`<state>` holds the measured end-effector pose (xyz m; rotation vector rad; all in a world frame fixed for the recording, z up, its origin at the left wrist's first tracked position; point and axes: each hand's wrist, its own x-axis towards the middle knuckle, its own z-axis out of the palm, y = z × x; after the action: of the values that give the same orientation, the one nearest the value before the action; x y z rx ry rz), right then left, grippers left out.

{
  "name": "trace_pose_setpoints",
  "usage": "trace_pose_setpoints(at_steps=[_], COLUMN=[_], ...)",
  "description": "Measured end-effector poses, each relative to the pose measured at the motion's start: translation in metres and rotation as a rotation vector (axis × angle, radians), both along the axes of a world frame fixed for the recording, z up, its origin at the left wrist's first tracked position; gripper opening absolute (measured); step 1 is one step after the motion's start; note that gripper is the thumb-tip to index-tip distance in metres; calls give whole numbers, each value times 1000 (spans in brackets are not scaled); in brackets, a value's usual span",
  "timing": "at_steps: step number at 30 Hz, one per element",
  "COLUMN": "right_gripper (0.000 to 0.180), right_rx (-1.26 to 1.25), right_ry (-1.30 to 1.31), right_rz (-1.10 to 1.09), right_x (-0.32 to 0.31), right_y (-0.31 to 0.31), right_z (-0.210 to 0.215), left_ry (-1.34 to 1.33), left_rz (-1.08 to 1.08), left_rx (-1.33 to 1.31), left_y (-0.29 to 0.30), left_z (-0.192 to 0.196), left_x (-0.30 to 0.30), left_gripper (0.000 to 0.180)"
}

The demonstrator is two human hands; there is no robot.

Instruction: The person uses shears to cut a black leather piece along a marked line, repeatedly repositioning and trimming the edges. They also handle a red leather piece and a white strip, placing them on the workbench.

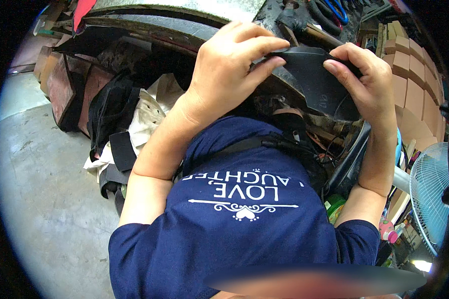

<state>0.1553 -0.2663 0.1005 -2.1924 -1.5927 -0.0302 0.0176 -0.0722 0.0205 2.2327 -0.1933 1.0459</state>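
Pinching the black leather piece between both hands, your left hand and right hand clamp opposite edges, keeping it taut.

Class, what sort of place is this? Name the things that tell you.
Probably a small craft workshop: both hands bend a black piece over a cluttered bench, with stacked brown blocks and pliers nearby.

Bench: dark, worn, curved front edge. Pliers with blue handles lie at its far right. Concrete floor below: heap of black and cream cloth against rusty metal boxes.
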Motion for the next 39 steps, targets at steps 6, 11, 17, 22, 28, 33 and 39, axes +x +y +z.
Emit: trace_pose_setpoints(at_steps=[6,11,17,22,28,33,39], right_gripper=[20,20,17,18,20,20,21], right_rx=[32,0,27,25,45,65,49], right_ry=[-68,-86,-51,-94,-91,-99,-41], right_rz=[37,87,84,105,105,113,113], right_x=[-2,-5,-4,-5,-6,-5,-6], right_y=[1,4,5,5,9,11,10], right_z=[0,-3,-4,-3,-10,-13,-13], left_ry=[161,232,88,166,175,157,261], left_rz=[-68,-114,-111,-136,-82,-111,-189], left_rx=[-114,-107,-158,-192,-197,-204,-297], left_y=[-3,-2,-11,-10,-15,-17,-17], left_z=[2,4,4,5,7,8,8], left_x=[-5,-4,2,0,2,5,9], left_gripper=[16,12,16,13,11,12,16])
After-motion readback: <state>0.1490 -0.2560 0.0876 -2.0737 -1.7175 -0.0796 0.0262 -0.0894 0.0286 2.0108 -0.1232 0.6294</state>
